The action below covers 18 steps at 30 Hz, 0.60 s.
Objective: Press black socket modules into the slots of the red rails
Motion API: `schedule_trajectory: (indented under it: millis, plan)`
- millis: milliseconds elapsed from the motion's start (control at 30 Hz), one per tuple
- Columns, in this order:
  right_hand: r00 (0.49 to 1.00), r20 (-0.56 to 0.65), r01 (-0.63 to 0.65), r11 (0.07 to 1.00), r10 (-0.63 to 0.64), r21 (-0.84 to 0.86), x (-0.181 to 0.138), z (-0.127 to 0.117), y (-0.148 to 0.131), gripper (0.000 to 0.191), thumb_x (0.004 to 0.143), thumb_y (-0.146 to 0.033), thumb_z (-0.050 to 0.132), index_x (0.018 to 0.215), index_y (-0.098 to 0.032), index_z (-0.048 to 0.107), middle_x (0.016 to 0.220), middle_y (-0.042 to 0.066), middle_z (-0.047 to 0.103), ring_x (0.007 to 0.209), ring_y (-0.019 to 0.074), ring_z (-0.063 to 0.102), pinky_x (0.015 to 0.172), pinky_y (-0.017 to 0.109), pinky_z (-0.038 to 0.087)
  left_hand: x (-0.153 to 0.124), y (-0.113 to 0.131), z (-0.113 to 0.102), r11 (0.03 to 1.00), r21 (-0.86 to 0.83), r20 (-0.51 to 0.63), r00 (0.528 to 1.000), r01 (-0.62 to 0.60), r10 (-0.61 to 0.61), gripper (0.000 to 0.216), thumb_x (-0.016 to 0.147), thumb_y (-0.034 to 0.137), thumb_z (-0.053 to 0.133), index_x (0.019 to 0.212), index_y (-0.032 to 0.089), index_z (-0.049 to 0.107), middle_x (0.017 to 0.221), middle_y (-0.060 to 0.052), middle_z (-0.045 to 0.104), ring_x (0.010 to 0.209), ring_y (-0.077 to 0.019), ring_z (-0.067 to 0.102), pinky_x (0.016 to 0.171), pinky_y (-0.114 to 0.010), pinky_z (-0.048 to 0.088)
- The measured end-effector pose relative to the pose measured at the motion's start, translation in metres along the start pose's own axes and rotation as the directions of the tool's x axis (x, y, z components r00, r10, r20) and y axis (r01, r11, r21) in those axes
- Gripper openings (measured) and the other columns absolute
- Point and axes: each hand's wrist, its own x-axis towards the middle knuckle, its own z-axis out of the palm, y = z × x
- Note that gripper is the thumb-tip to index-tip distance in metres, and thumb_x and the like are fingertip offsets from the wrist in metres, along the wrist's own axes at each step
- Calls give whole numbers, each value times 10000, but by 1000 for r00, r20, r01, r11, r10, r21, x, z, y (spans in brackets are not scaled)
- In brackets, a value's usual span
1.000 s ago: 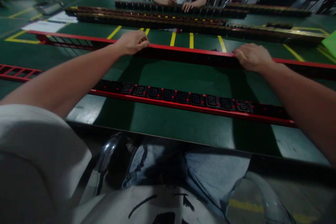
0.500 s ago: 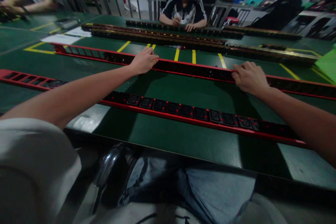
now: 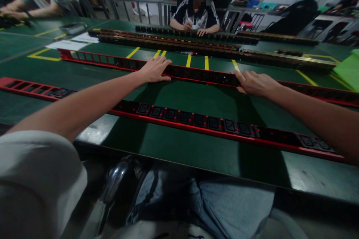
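Note:
Two long red power strips with black sockets lie across the green table point(image 3: 196, 97). My left hand point(image 3: 155, 70) lies flat, fingers stretched, on the far red strip point(image 3: 202, 75). My right hand point(image 3: 254, 83) curls its fingers over the near edge of that same strip, further right. The near red strip point(image 3: 202, 121) lies between my arms and the table's front edge, untouched, its sockets facing up.
Several dark strips point(image 3: 174, 41) lie in rows at the far side, where a seated person point(image 3: 196, 16) works on one. Another person sits at far left. White papers point(image 3: 67, 44) lie at back left, a green sheet point(image 3: 349, 71) at right. Yellow lines mark the table.
The far red strip has turned so its sockets face up and has slid toward me. My left hand has flattened on it; my right hand has shifted left along it.

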Motion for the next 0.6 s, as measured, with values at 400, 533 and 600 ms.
schedule_trajectory:
  millis: [400,533,600]
  plan:
    - [999,1,32,989,-32,144,-1,-16,16,789,926,-522,464,1589,-172,217,1304,221,610,935,342,631,686,393,428,6,2,-13,996,73,-28,998,-52,54,563,985,470,438,1438,135,424,1323,-190,570,1263,-352,525,1025,-432,387]
    - [998,45,30,975,-41,219,0,-17,21,733,851,-565,572,1480,-230,398,1299,173,636,969,349,629,692,399,436,8,-3,-24,996,46,-31,996,-79,80,530,987,460,437,1421,155,449,1331,-167,595,1264,-324,538,1010,-411,398]
    - [996,85,-14,981,-3,195,2,-21,24,625,851,-548,564,1383,-226,494,1196,152,678,917,334,636,675,393,426,8,-4,-31,997,27,-29,997,-69,69,515,993,454,417,1419,167,456,1335,-152,604,1258,-307,548,1003,-399,407]
